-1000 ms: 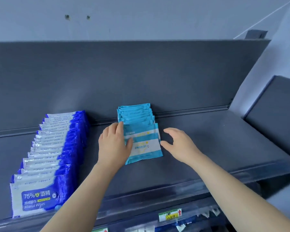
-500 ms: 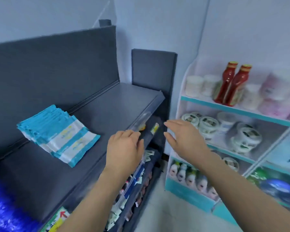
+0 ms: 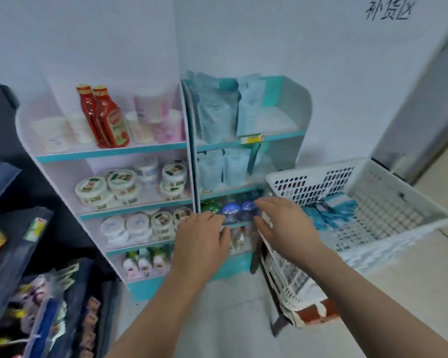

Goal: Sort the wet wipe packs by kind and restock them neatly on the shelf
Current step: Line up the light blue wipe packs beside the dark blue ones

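Observation:
A white plastic basket (image 3: 388,192) stands at the right, raised off the floor, with a loose pile of light blue wet wipe packs (image 3: 329,210) inside near its left wall. My left hand (image 3: 202,244) hangs in mid-air with fingers slightly curled and nothing in it. My right hand (image 3: 285,226) is spread, palm down, empty, just left of the basket's near corner. The grey shelf with the sorted packs is out of view.
A white and teal display rack (image 3: 189,177) stands against the wall, holding ketchup bottles (image 3: 104,117), tubs and pale blue pouches (image 3: 217,112). A dark shelf unit with snack packets (image 3: 44,306) fills the lower left. Pale floor lies below.
My view has swung right, away from the grey shelf and the blue pack row. Both hands left the packs and moved, empty, toward the white basket.

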{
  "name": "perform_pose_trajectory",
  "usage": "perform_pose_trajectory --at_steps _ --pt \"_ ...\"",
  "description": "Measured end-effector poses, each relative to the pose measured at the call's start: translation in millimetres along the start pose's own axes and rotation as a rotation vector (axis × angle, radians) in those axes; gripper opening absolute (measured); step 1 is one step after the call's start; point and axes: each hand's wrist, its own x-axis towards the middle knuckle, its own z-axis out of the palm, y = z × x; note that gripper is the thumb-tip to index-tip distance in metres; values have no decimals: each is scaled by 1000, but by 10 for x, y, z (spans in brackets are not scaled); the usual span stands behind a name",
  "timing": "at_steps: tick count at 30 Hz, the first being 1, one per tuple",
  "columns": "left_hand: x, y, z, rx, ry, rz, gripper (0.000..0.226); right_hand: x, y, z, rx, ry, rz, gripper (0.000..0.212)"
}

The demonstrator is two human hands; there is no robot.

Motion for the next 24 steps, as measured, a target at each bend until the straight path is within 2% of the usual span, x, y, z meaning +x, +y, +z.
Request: perform_pose_trajectory --at_steps 2,6,10,18,24 --pt "150 492 221 -38 -29 58 35 -195 520 -150 -22 12 65 26" --pt "454 1353 597 -105 -67 121 24 -477 1440 -339 -56 47 166 30" --pt "771 1916 994 -137 -115 182 29 -616 2161 -360 -34 20 284 33" --pt "1682 2376 1886 -105 -269 194 27 -277 3352 -198 -42 -88 458 41" --pt "2282 2438 2619 -151 -432 70 26 185 4164 86 25 -208 567 40"
